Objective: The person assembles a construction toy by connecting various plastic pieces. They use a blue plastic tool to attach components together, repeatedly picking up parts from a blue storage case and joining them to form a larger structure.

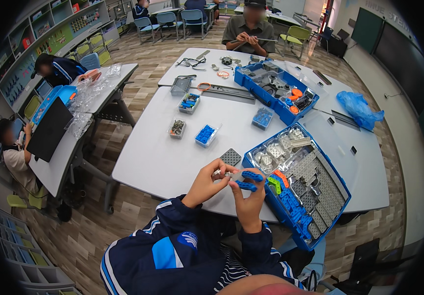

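Observation:
Near the front edge of the white table, both hands meet over a small assembly of building parts. My left hand [207, 183] is closed, fingertips pinching a small light-grey connector [217, 172]. Beside it, my right hand [249, 204] is closed around two curved blue plastic beams [247, 186], which stick out to the right past the fingers. Pale parts show between the two hands, but fingers hide how they join. A dark grey perforated plate [230, 157] lies on the table just beyond my hands.
To the right, an open blue case [298, 230] holds grey plates, blue beams and white parts. Another blue case [256, 91] stands behind it. Small clear boxes [205, 136] of pieces, a blue plastic bag [359, 109] and cables [191, 62] share the table. A person [251, 34] sits opposite.

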`<state>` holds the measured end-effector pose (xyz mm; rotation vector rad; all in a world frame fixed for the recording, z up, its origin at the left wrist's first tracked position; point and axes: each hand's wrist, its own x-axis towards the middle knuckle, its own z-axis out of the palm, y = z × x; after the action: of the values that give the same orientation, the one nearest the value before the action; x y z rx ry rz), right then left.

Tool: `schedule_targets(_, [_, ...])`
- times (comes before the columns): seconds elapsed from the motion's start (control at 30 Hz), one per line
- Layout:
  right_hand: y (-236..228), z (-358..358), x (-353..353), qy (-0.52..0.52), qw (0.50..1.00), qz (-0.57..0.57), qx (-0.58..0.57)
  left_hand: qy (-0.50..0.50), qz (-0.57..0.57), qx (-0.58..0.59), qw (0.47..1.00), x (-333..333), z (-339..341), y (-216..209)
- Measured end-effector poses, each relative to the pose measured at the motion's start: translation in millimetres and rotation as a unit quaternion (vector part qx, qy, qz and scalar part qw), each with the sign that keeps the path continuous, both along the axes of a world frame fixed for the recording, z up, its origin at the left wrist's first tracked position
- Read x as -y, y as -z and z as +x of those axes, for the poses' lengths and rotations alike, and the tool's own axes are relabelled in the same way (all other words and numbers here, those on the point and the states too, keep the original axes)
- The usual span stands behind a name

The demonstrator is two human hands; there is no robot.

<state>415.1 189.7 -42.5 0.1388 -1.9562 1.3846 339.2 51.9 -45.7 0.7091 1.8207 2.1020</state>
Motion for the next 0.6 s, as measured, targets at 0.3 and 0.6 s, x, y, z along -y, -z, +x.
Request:
schedule_targets(0.3, [8.7,4.6,-1.4,-0.094,0.940,-0.327,0.005,0.137,0.098,0.295,0.941,2.7,-9.7,15.6])
schedule_targets(0.6, [4.1,5.2,-5.4,-0.085,0.969,-0.230,-0.026,0.296,0.221,0.352,0.860,13.1,-16.5,15.7])
